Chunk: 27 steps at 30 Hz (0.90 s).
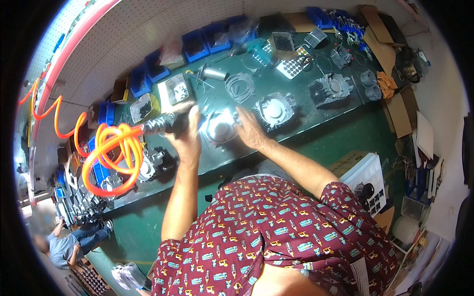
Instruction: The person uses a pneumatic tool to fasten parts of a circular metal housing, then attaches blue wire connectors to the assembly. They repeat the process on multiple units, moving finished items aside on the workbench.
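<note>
My left hand point(185, 139) is closed round a dark air tool point(178, 124) fed by a coiled orange hose point(111, 148). The tool is partly hidden by my fingers, so its exact kind does not show. Just right of it, a round-faced cast metal housing point(220, 127) lies brightly lit on the green bench. My right hand point(251, 131) rests with fingers stretched out against the right side of this housing. A similar metal housing point(275, 109) sits to the right of that hand.
A finned metal housing point(332, 89) stands farther right on the bench point(301, 121). Behind lie a wire coil point(240, 87), a silver cylinder point(215, 74), a sticker sheet point(292, 68) and blue bins point(195, 45). A white box point(174, 91) holds small parts. Another person point(66, 246) sits at lower left.
</note>
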Available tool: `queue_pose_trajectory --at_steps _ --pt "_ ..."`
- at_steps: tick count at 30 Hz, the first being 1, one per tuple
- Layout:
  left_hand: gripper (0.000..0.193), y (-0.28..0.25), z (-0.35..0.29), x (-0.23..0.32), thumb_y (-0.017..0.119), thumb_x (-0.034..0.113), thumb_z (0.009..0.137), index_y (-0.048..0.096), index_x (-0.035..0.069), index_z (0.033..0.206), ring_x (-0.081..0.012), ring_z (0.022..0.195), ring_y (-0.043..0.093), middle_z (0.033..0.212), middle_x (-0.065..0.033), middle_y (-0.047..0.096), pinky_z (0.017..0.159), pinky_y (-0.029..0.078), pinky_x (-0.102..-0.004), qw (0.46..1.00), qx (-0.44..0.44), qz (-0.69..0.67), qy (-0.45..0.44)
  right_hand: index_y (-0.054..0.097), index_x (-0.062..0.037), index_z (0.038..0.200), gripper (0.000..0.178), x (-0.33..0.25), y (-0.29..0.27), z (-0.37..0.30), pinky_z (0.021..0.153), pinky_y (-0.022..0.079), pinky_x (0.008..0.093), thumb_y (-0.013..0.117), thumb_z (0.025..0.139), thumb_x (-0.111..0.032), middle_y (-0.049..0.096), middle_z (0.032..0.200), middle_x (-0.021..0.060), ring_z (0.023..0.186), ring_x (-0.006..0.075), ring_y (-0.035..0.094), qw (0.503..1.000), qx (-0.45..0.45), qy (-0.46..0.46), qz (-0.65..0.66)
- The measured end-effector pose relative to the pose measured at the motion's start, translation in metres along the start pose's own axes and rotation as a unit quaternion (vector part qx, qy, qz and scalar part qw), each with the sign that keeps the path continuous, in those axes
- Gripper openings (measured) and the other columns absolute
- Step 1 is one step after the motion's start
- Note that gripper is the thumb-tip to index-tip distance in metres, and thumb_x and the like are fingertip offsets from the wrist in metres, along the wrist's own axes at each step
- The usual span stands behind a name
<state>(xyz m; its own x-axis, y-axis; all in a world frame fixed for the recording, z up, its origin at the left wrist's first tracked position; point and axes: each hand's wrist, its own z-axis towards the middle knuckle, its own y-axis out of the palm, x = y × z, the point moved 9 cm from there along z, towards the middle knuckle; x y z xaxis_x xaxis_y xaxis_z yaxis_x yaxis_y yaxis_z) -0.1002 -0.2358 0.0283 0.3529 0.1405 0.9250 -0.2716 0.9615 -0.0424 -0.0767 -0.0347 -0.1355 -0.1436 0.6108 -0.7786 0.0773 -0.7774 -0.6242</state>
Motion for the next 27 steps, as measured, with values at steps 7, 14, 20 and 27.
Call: queue_pose_trajectory --at_steps 7,14,20,27 --pt "0.012 0.069 0.023 -0.002 0.073 0.0 0.083 0.069 0.004 0.094 -0.0111 0.082 0.062 0.091 -0.0039 0.069 0.077 0.051 -0.0285 0.977 -0.204 -0.004 -0.06 0.033 0.0074 0.146 0.065 0.002 0.004 0.001 0.113 0.035 0.0487 0.06 0.092 -0.015 0.042 0.145 0.0294 0.132 0.0462 0.042 0.999 0.012 -0.031 0.013" --pt "0.019 0.072 0.015 -0.013 0.074 -0.003 0.081 0.062 0.005 0.093 -0.011 0.073 0.061 0.084 -0.0033 0.067 0.069 0.051 -0.0273 0.982 -0.178 0.025 -0.049 0.032 0.0079 0.145 0.063 0.001 0.01 -0.001 0.112 0.035 0.051 0.059 0.091 -0.011 0.043 0.142 0.032 0.13 0.0486 0.042 0.996 0.036 -0.046 0.062" --pt "0.017 0.07 0.017 -0.005 0.074 -0.003 0.081 0.061 0.006 0.089 -0.0095 0.077 0.061 0.086 -0.0019 0.066 0.072 0.051 -0.0281 0.981 -0.175 0.05 -0.072 0.032 0.0071 0.145 0.062 0.005 0.01 0.0 0.111 0.036 0.0498 0.059 0.093 -0.014 0.042 0.142 0.0306 0.129 0.047 0.044 0.995 0.016 -0.037 0.087" --pt "0.016 0.058 0.013 0.001 0.074 -0.002 0.083 0.065 0.004 0.095 -0.0145 0.089 0.064 0.096 -0.0065 0.069 0.083 0.053 -0.0312 0.99 -0.129 0.007 -0.058 0.032 0.0063 0.146 0.063 0.0 0.005 0.0 0.109 0.039 0.0486 0.06 0.095 -0.019 0.042 0.143 0.0289 0.13 0.046 0.044 0.998 0.027 -0.055 0.03"
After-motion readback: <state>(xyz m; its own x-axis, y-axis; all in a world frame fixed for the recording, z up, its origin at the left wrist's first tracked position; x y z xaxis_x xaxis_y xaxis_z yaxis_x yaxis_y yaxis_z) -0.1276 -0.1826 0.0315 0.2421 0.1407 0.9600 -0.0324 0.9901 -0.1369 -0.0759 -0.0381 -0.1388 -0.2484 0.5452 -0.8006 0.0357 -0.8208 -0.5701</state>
